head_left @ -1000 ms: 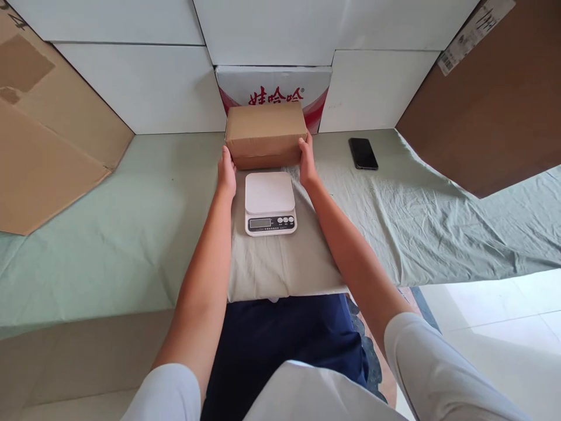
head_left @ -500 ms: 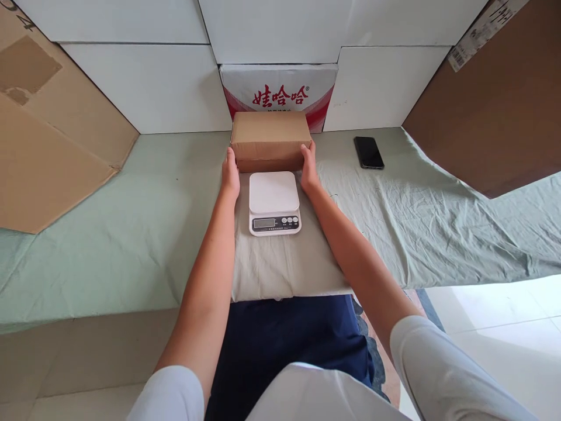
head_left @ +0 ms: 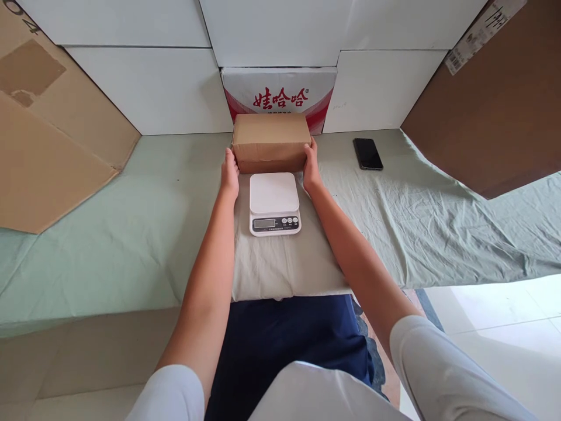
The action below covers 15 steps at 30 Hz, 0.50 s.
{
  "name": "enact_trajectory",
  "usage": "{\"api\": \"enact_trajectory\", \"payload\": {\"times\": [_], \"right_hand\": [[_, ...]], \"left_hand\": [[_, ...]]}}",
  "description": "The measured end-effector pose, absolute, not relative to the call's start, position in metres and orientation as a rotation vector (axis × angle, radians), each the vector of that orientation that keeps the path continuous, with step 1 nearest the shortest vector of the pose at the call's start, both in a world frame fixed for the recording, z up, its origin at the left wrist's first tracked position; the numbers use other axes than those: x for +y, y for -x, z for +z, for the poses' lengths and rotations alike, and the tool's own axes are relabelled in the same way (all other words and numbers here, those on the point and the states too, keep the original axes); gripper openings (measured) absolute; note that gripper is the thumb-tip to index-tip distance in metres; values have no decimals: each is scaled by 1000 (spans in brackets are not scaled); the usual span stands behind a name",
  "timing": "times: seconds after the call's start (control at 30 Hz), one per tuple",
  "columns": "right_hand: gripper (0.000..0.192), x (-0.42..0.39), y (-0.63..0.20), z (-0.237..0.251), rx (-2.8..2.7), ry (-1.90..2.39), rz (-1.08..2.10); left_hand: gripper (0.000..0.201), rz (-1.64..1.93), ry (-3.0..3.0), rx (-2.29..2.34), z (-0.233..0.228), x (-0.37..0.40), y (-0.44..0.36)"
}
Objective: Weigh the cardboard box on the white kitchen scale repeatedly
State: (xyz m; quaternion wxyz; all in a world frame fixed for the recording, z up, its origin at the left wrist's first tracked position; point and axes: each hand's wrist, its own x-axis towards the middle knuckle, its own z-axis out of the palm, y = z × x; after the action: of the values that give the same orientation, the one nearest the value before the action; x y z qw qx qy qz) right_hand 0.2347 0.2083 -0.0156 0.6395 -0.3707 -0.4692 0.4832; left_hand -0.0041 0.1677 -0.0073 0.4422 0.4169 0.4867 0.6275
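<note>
A closed brown cardboard box [head_left: 270,140] rests on the cloth-covered table just behind a white digital kitchen scale [head_left: 274,203]. My left hand [head_left: 229,173] presses flat against the box's left end. My right hand [head_left: 311,168] presses against its right end. Both hands grip the box between them. The scale's platform carries nothing, and its display and buttons face me.
A black phone [head_left: 367,153] lies on the green cloth [head_left: 131,222] to the right. A white and red printed carton [head_left: 279,93] stands behind the box against white panels. Large cardboard sheets lean at the far left [head_left: 48,140] and far right [head_left: 491,111].
The box has gone from slightly raised and nearer the scale to resting on the table behind it. My hands stay on its two ends.
</note>
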Motion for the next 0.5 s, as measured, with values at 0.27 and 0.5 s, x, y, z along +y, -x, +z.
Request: {"api": "enact_trajectory", "payload": {"times": [0.27,0.5], "right_hand": [[84,205,-232,-15,-1102,818,1130],[93,220,-236,-26,-1132,828,1085]], "left_hand": [[93,1546,-1013,1231,-8,168,7],[96,1543,-1009,1253,-7,169,14]]}}
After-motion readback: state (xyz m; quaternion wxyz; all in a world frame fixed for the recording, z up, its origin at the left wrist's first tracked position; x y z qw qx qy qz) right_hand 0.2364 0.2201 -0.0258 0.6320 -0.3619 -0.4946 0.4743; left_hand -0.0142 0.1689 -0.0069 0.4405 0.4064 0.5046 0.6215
